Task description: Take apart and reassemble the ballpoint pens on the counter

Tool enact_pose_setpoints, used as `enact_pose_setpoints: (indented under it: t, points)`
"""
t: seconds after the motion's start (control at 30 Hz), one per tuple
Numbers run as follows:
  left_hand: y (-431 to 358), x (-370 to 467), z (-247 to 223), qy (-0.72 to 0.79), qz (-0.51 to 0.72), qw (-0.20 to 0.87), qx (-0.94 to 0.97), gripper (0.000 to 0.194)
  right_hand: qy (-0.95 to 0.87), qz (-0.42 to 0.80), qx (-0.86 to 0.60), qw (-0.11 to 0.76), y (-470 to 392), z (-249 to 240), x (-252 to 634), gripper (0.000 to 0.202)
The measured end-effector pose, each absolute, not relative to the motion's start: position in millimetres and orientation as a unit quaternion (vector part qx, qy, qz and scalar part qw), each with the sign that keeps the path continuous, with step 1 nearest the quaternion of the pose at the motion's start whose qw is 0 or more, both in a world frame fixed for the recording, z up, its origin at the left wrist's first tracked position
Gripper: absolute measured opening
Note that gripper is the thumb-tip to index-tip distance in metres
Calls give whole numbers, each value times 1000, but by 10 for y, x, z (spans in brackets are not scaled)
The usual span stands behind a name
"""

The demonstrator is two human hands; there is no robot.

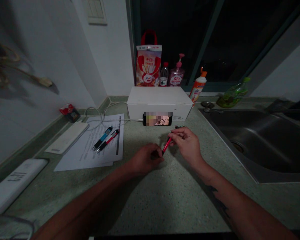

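A red and black pen [167,146] is held at a slant above the counter, between my two hands. My right hand [187,143] pinches its upper end with thumb and fingers. At the lower, dark end, my left hand [147,157] closes its curled fingers round the tip, which they partly hide. Something small and dark [180,127] shows just behind the right fingertips; I cannot make out what it is. To the left, a blue and black pen [103,138] and another red and black pen [108,141] lie side by side on printed paper sheets [90,160].
A phone [157,119] with a cable leans on a white box [160,96] at the back. Bottles, including a pink pump bottle [177,75], stand behind it. The steel sink [230,140] is at right. A white flat box [67,138] and power strip [17,183] lie left.
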State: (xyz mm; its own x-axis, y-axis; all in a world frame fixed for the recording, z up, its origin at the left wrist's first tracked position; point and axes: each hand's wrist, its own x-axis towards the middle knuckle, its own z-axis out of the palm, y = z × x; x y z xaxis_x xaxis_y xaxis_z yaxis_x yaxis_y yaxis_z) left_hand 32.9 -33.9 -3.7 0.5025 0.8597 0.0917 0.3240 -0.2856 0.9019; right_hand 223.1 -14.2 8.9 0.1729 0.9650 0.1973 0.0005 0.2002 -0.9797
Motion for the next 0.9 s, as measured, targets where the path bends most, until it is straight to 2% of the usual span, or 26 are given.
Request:
enact_pose_setpoints:
  t: [0.57,0.73,0.9]
  points:
    - [-329,320,-73,400,306,418,756,6,-500,399,-481,599,-146,82,2238,36]
    - [-311,323,-31,413,328,406,747,6,-524,431,-460,573,-129,12,2213,51]
    - [-274,277,-7,418,368,395,730,6,-579,478,-430,501,-205,-11,2125,23]
